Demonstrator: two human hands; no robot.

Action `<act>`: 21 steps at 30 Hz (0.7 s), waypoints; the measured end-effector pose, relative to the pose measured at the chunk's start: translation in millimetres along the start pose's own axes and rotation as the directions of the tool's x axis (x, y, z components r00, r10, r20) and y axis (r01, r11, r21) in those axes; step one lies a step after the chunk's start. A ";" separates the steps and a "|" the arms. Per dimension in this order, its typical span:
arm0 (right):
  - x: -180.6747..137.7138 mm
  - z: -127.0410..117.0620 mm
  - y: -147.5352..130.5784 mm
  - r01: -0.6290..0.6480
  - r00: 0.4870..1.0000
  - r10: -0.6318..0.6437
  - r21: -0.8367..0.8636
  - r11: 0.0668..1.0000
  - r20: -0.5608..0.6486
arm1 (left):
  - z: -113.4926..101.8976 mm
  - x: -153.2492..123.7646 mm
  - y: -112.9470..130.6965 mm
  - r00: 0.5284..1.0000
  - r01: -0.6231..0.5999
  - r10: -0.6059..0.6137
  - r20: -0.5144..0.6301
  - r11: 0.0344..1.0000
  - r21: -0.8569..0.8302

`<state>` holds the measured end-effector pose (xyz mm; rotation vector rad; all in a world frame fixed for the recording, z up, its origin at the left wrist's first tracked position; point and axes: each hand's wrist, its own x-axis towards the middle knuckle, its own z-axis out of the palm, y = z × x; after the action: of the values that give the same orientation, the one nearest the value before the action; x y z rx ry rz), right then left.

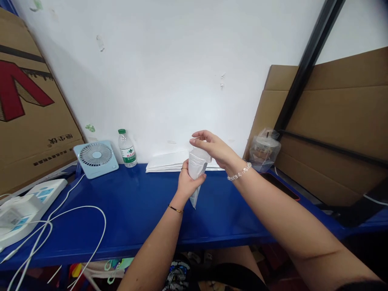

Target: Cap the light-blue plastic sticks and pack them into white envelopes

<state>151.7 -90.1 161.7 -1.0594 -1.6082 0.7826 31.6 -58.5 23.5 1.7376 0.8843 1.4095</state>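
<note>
A white paper cone (197,165) is held above the blue table, its pointed end down and its wide end up. My left hand (185,182) wraps round the middle of the cone, with the thumb across its front. Over the wide end lies my right hand (212,147), its fingers stretched out to the left and the palm side close against the paper rim. Whether the right fingertips press on the paper cannot be made out. Behind the cone, a flat stack of white paper sheets (163,161) lies against the wall.
The blue table (136,210) carries a light blue fan (97,155), a water bottle (127,149) with a green cap, and a white power strip (45,198) with loose cables. At right stand a plastic-wrapped cup (264,150) and a dark flat object (280,185). Cardboard flanks both sides.
</note>
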 end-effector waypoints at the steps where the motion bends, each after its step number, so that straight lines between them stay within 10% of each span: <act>1: 0.3 -3.9 -2.8 0.062 0.998 -0.061 -0.021 0.998 0.035 | -3.0 0.1 -1.3 1.000 0.011 -0.010 0.008 0.999 -0.044; 9: -9.0 -36.6 -18.1 0.336 0.871 -0.212 -0.222 0.916 0.443 | -20.4 -4.1 -3.5 0.887 0.280 0.002 0.461 0.793 -0.542; 21: -15.1 -44.2 -6.9 0.343 0.881 -0.076 -0.520 0.783 0.467 | -1.6 -8.4 9.4 0.893 0.281 -0.093 0.439 0.879 -0.386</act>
<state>193.9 -107.3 174.1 -1.1448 -2.4103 0.3561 29.3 -70.3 27.8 1.4656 0.4440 0.9635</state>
